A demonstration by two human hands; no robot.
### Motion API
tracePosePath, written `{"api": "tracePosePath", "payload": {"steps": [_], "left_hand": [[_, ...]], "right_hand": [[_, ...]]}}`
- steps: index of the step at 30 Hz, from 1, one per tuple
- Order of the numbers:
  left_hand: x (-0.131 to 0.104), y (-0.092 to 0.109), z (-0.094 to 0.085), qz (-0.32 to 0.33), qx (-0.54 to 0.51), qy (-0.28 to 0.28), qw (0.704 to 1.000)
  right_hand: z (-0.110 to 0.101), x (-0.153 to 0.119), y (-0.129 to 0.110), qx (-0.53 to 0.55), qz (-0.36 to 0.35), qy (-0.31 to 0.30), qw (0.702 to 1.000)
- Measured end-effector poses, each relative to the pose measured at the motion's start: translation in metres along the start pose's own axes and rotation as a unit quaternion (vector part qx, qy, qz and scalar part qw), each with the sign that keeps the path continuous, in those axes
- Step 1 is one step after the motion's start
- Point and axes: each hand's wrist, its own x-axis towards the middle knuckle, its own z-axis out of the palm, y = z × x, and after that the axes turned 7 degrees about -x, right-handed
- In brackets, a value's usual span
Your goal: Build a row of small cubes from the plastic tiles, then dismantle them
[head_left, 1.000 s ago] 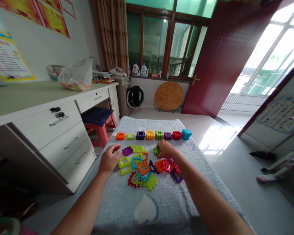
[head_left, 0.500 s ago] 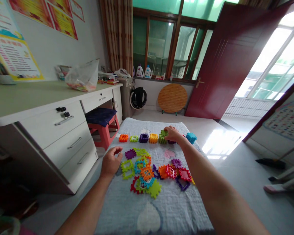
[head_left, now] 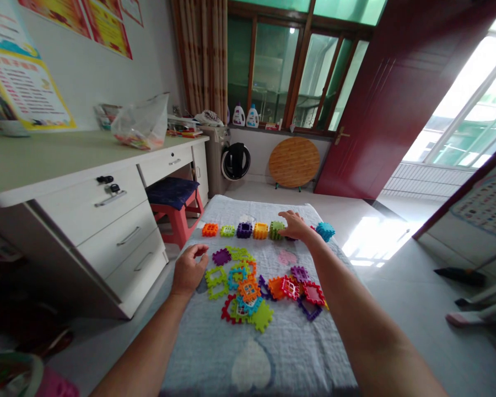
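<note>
A row of stacked toothed plastic squares crosses the far part of the cloth: orange (head_left: 210, 230), light green (head_left: 227, 231), dark purple (head_left: 244, 230), yellow (head_left: 260, 230), green (head_left: 276, 230) and blue (head_left: 325, 231). My right hand (head_left: 295, 225) is just right of the green stack, fingers apart and nothing held; it partly hides a dark purple stack. My left hand (head_left: 190, 269) rests at the left edge with fingers curved apart, empty, near a purple square (head_left: 222, 257) and a green piece (head_left: 216, 283). Loose pieces overlap mid-cloth, among them an orange square (head_left: 249, 289) and a red square (head_left: 313, 293).
The cloth-covered table (head_left: 215, 353) lies below my arms. To the left stand a white desk (head_left: 95, 220) and a red stool (head_left: 177, 218). A washing machine (head_left: 217, 149), a round wooden board (head_left: 294, 161) and a red door (head_left: 380, 110) are beyond.
My right hand has opened and let go of the green stack, which stays in the row. My left hand looks the same. The view has shifted slightly.
</note>
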Motion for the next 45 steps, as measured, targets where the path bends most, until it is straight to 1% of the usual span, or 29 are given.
{"api": "tracePosePath", "payload": {"steps": [3,6,10,13,15,18,23,26,30,34,38,40,41,43,45], "left_hand": [[-0.001,-0.001,0.001,0.014,0.01,-0.014,1.0],[-0.002,-0.001,0.002,0.038,0.023,-0.035,0.998],[-0.002,0.001,0.004,0.067,0.051,-0.057,0.995],[-0.002,0.001,0.005,0.076,0.072,-0.085,0.991],[-0.002,0.001,0.007,0.08,0.088,-0.106,0.987],[-0.003,0.0,0.009,0.085,0.118,-0.127,0.981],[-0.004,0.001,0.011,0.087,0.17,-0.144,0.971],[-0.003,0.0,0.011,0.095,0.163,-0.151,0.97],[-0.002,0.001,0.012,0.125,0.096,-0.131,0.979],[-0.005,0.006,0.011,0.13,0.046,-0.109,0.984],[-0.005,0.011,0.009,0.141,0.078,-0.076,0.984],[-0.003,0.01,0.007,0.143,0.109,-0.055,0.982],[-0.002,0.009,0.007,0.142,0.122,-0.056,0.981],[-0.001,0.005,0.005,0.139,0.132,-0.091,0.977],[0.0,0.0,0.003,0.13,0.108,-0.143,0.975]], "right_hand": [[-0.004,-0.026,0.006,0.033,-0.007,0.053,0.998],[0.002,-0.065,0.018,0.05,-0.011,0.08,0.995],[0.025,-0.111,0.035,0.065,0.009,0.1,0.993],[0.046,-0.127,0.042,0.068,0.041,0.113,0.99],[0.057,-0.129,0.043,0.074,0.06,0.108,0.99],[0.065,-0.126,0.04,0.087,0.062,0.089,0.99],[0.065,-0.125,0.038,0.101,0.064,0.09,0.989],[0.065,-0.127,0.039,0.101,0.058,0.08,0.99],[0.066,-0.128,0.039,0.107,0.058,0.067,0.99],[0.067,-0.128,0.039,0.119,0.067,0.068,0.988],[0.064,-0.129,0.036,0.139,0.075,0.081,0.984],[0.061,-0.13,0.033,0.161,0.074,0.085,0.98],[0.059,-0.13,0.032,0.173,0.068,0.082,0.979],[0.056,-0.132,0.028,0.196,0.043,0.061,0.978],[0.052,-0.135,0.025,0.204,0.015,0.032,0.978]]}}
